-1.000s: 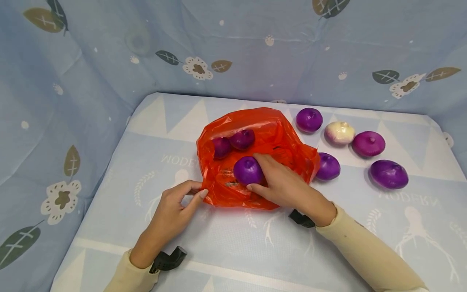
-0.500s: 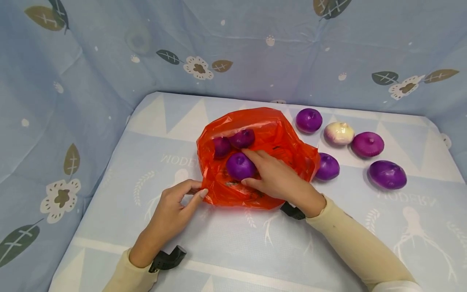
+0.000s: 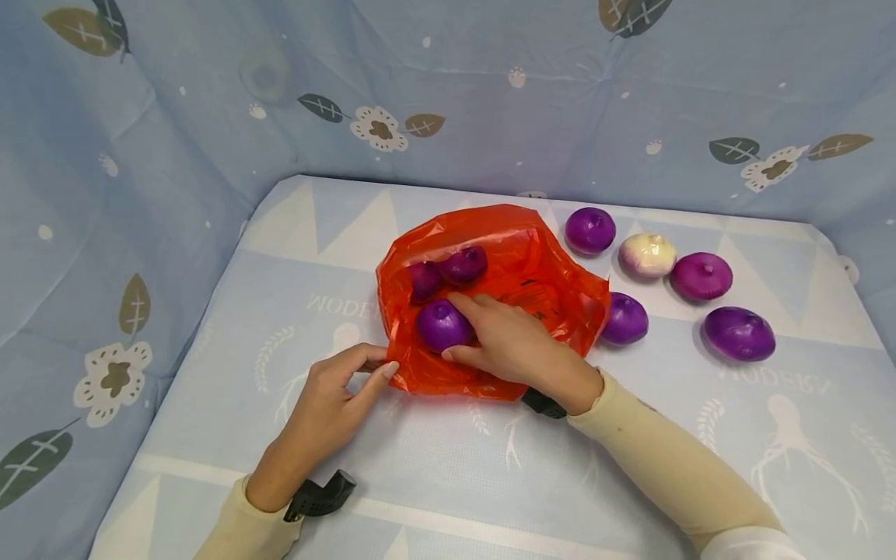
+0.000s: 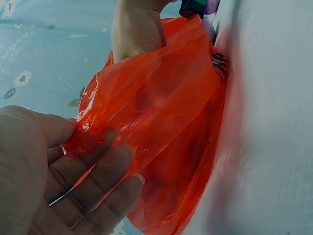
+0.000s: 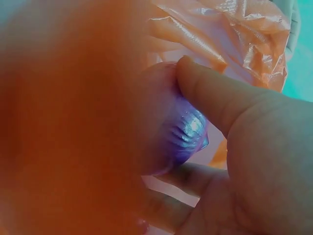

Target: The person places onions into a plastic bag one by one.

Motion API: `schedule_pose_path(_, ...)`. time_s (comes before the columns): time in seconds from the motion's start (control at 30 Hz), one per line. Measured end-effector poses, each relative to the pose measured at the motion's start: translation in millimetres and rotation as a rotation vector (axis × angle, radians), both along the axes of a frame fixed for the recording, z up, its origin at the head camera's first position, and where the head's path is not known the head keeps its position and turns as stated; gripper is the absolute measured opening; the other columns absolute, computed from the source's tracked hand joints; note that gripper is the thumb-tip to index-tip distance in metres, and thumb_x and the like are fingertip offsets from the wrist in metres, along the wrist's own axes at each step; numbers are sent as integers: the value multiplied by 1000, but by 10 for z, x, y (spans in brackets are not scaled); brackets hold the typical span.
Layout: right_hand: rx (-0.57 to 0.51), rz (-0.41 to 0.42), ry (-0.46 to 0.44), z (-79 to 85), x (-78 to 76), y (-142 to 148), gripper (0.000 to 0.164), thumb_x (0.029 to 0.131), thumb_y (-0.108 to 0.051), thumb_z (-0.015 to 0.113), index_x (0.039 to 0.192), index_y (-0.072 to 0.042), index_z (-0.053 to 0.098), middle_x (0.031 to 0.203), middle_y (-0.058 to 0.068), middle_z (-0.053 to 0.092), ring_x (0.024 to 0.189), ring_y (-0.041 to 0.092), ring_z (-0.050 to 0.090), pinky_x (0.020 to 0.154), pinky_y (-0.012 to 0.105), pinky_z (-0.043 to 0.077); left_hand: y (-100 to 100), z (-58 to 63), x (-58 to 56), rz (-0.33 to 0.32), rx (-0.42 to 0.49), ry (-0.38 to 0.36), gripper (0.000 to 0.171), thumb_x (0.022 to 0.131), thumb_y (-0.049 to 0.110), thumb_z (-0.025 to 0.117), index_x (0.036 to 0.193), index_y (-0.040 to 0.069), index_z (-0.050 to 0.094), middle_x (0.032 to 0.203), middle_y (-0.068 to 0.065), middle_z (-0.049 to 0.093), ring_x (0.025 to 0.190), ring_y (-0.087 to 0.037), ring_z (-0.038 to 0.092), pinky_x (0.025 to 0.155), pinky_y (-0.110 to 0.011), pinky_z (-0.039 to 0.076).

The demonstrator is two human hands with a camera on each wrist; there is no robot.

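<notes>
An orange-red plastic bag [image 3: 483, 222] lies on the table with its mouth spread toward me. My left hand [image 3: 329, 404] pinches the bag's near left edge between thumb and fingers; the left wrist view shows the film [image 4: 146, 107] caught there. Inside the bag, my right hand [image 3: 511, 342] holds a purple onion [image 3: 442, 327] between thumb and fingers. The right wrist view shows that onion [image 5: 183, 132] under the thumb, partly covered by blurred orange film. Two more purple onions, one at the back [image 3: 465, 265] and one at the left [image 3: 424, 281], rest deeper in the bag.
Right of the bag lie several onions: a purple one [image 3: 590, 231] at the back, a pale one [image 3: 647, 256], a magenta one [image 3: 701, 277], a dark purple one [image 3: 738, 334], and one [image 3: 625, 319] against the bag's edge. A patterned curtain [image 3: 476, 93] stands behind the table.
My right hand has moved left and deeper into the bag with the purple onion, bringing it nearer the two others. The left hand keeps its pinch on the bag's edge.
</notes>
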State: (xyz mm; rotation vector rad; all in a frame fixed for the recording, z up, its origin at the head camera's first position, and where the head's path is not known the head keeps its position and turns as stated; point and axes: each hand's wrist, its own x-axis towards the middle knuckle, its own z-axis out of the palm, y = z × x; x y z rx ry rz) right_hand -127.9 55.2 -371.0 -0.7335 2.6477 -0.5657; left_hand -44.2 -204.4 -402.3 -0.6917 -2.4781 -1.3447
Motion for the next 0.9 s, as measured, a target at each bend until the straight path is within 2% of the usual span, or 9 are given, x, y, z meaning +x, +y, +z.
schedule_pose_path(0.3, 61, -18, 20, -34, -26, -93, 84, 95, -57, 71, 163, -21, 37, 149, 15, 54, 129, 42, 57, 102, 64, 50, -4, -7, -14, -2, -10, 2, 23, 91, -3, 78, 110, 9, 72, 101, 7, 75, 89, -13, 71, 86, -17, 55)
schedule_pose_path(0.53, 57, -15, 44, -58, -19, -129, 84, 92, -50, 78, 159, -16, 39, 145, 12, 60, 124, 39, 59, 101, 61, 52, -10, -4, -13, -2, -20, 1, 22, 91, -1, 78, 109, 9, 72, 100, 6, 74, 90, -13, 71, 85, -17, 55)
schedule_pose_path(0.6, 47, -21, 56, -72, -14, -132, 81, 91, -47, 81, 155, -14, 43, 139, 11, 64, 118, 37, 62, 98, 59, 54, -11, 4, -12, -3, -22, -5, 21, 91, 0, 78, 109, 9, 72, 100, 6, 74, 90, -13, 71, 85, -18, 55)
schedule_pose_path(0.7, 28, -41, 70, -90, -11, -126, 69, 89, -43, 85, 140, -10, 52, 121, 11, 71, 106, 34, 67, 90, 53, 58, -14, 5, -10, 0, -23, -14, 21, 92, 0, 78, 109, 10, 72, 100, 5, 75, 90, -12, 71, 85, -18, 55)
schedule_pose_path(0.8, 16, -58, 74, -99, -11, -116, 58, 88, -40, 87, 126, -8, 58, 105, 10, 71, 95, 32, 68, 82, 49, 61, -15, -8, -10, 3, -22, -8, 22, 91, -1, 78, 109, 10, 73, 99, 6, 75, 90, -12, 71, 86, -17, 55)
schedule_pose_path(0.9, 25, -49, 84, -99, -6, -115, 50, 88, -39, 87, 118, -8, 62, 95, 7, 70, 90, 29, 68, 79, 45, 61, -17, -23, -11, 3, -20, 1, 23, 90, -2, 79, 109, 9, 73, 99, 6, 75, 89, -12, 71, 86, -17, 54)
